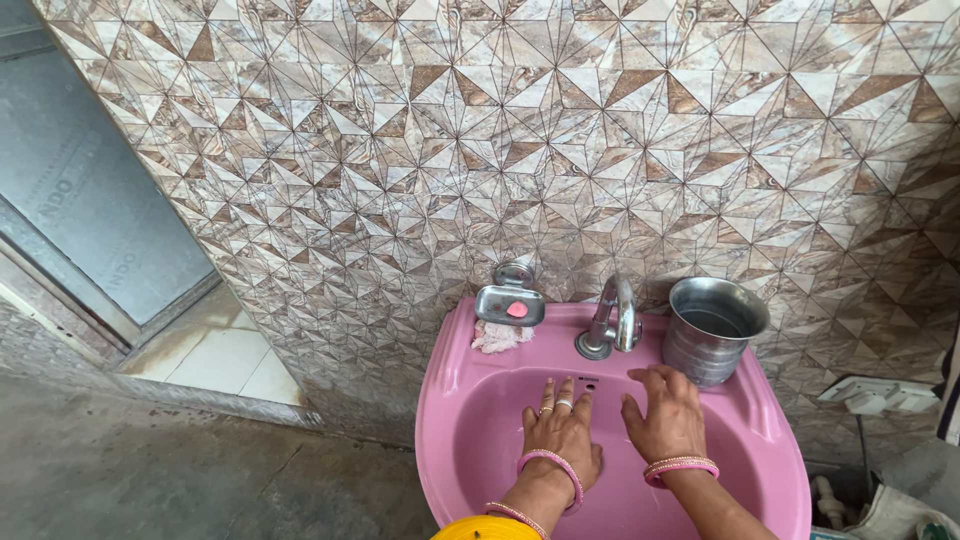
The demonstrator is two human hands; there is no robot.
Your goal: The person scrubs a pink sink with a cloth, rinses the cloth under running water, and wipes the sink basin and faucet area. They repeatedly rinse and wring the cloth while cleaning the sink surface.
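Both of my hands reach into a pink wash basin fixed to a tiled wall. My left hand lies flat with fingers spread inside the bowl, wearing rings and pink bangles. My right hand hovers open beside it, just under the metal tap, also with bangles at the wrist. Neither hand holds anything. No water is seen running from the tap.
A steel tumbler stands on the basin's right rear corner. A metal soap dish with a small pink soap piece hangs at the left rear, a pale rag under it. A doorway step is at left; a white socket at right.
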